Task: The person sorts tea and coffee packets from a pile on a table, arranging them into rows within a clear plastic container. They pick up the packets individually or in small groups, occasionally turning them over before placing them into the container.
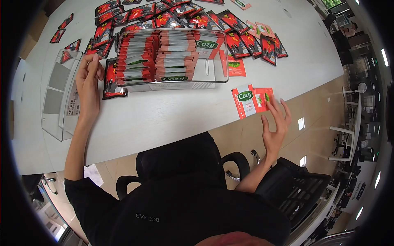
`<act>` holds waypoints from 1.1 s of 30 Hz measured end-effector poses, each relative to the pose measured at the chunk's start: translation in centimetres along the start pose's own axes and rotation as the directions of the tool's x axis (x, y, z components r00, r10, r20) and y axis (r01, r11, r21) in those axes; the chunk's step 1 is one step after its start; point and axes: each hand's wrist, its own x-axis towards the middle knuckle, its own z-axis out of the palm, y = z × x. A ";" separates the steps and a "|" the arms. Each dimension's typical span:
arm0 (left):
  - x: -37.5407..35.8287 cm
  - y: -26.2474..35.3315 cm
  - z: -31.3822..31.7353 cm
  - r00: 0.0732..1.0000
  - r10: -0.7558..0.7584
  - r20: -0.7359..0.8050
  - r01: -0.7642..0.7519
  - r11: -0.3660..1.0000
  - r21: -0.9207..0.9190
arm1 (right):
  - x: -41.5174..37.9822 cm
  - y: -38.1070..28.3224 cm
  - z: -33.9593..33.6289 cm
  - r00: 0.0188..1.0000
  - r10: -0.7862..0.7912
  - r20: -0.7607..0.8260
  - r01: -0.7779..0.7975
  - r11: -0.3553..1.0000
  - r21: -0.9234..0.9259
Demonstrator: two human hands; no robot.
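Note:
My right hand (pixel 276 130) is at the table's front edge, fingers apart, with fingertips right at a red sachet (pixel 264 99). A red and white Cozy sachet (pixel 246 102) lies beside that one, partly overlapping it. My left hand (pixel 88 78) rests on the table with its fingers loosely curled in and nothing visible in them. It lies between an empty clear plastic bin (pixel 52 117) and a clear bin (pixel 220 78) filled with two rows of upright red and pink sachets (pixel 176 53). A black and red sachet (pixel 111 80) lies just right of my left hand.
A loose pile of black and red sachets (pixel 166 18) spreads behind the filled bin. Several pink sachets (pixel 264 29) lie at its right. A black office chair (pixel 180 158) stands at the table's front, and another chair (pixel 293 190) is at the right.

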 end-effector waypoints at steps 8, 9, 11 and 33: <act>0.1 0.1 0.1 1.000 -0.002 0.000 0.002 1.000 -0.001 | -0.6 3.2 -0.2 0.966 -0.084 -0.243 0.031 0.976 -0.214; 0.1 0.1 0.0 1.000 -0.002 -0.004 0.002 1.000 -0.001 | -0.5 2.9 -0.3 0.933 -0.073 -0.351 0.008 0.983 -0.184; 0.0 0.1 -0.1 1.000 -0.007 -0.004 0.007 1.000 0.002 | -0.6 1.4 0.4 0.881 0.180 -0.438 -0.109 0.977 0.182; -0.1 0.2 0.2 1.000 -0.002 -0.008 0.002 1.000 0.000 | 6.0 -6.9 4.1 0.969 -0.231 0.089 0.217 0.965 0.148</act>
